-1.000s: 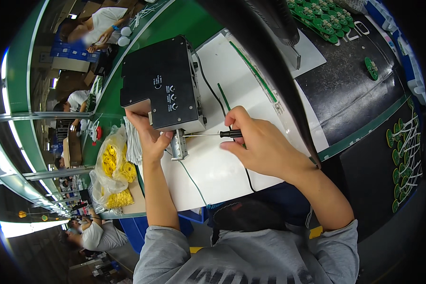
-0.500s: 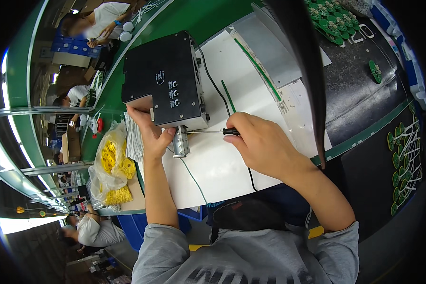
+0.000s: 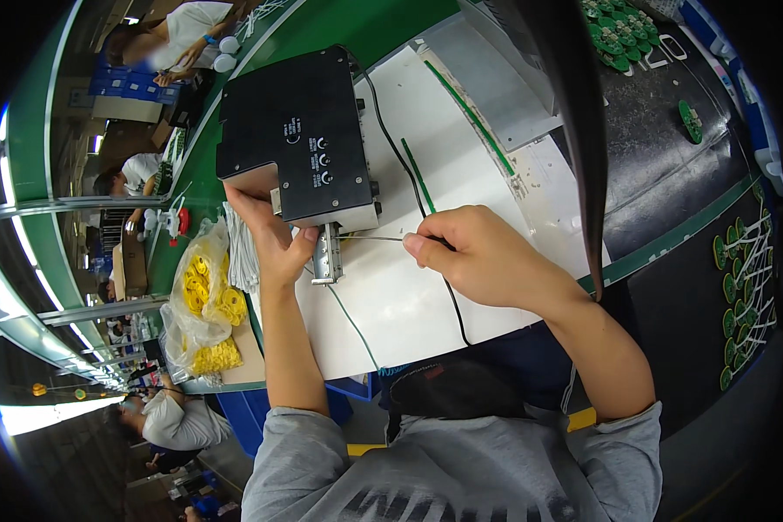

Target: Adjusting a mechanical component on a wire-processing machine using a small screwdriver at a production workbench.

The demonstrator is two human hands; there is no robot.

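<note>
A black box-shaped machine (image 3: 257, 113) with knobs on its right side stands on the white work sheet. From its near edge a narrow metal guide (image 3: 327, 261) sticks out toward me. My left hand (image 3: 274, 248) is closed around the machine's near left corner, its thumb beside the guide and its fingertips partly hidden. In my closed right hand (image 3: 487, 261) is a screwdriver (image 3: 374, 237); its handle is now hidden by my fingers. The thin shaft points left, and its tip reaches the guide's right side. A thin green wire (image 3: 352, 322) trails from near the guide.
Left of my forearm lie a plastic bag of yellow parts (image 3: 202, 291) and a bundle of white wires (image 3: 239, 248). A black cable (image 3: 400, 161) crosses the sheet. Green circuit boards (image 3: 622, 39) sit at the far right. Other people (image 3: 187, 35) work at the left.
My right hand has closed further over the screwdriver handle, which showed before, and shifted slightly left. The machine and my left hand appear slightly farther up and left.
</note>
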